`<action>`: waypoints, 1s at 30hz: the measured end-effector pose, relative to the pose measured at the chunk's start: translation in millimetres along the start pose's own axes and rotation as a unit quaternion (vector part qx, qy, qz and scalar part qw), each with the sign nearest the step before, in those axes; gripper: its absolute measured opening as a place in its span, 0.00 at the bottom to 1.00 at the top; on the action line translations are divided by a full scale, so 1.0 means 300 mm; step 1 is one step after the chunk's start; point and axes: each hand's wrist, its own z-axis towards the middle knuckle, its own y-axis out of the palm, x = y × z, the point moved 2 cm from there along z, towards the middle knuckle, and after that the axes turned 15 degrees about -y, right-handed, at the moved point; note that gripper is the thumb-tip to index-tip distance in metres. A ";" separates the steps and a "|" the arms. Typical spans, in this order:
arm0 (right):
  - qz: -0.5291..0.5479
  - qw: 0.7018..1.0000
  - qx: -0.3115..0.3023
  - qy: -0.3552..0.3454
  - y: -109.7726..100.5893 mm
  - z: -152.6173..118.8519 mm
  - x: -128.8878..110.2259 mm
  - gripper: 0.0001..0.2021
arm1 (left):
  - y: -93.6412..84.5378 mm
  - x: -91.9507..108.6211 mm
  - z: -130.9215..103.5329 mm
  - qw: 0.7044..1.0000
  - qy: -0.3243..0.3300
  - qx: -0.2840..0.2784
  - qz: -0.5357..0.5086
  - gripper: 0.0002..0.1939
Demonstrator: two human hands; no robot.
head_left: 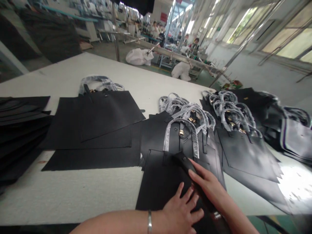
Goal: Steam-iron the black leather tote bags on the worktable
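My left hand (181, 211) lies with fingers spread on a black bag panel (152, 187) near the table's front edge. In my right hand (207, 183) is a long black tool (188, 167), its far end resting on the panel's upper part. What the tool is, I cannot make out. Just beyond the panel are black pieces with handles (168, 136) wrapped in clear film and a gold-coloured clasp (181, 132). The tool's lower end runs down below my right wrist.
Left of centre lie black panels (104, 113) with wrapped handles. A pile of black pieces (21, 130) is at the far left. More bag pieces (248, 152) lie on the right of the pale table (92, 191). Behind are white sacks (139, 57), metal rails and people working.
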 end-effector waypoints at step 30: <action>0.070 0.982 0.170 0.051 0.120 -0.214 0.155 0.44 | -0.306 -0.537 0.146 0.968 -0.212 -0.049 -0.122 0.04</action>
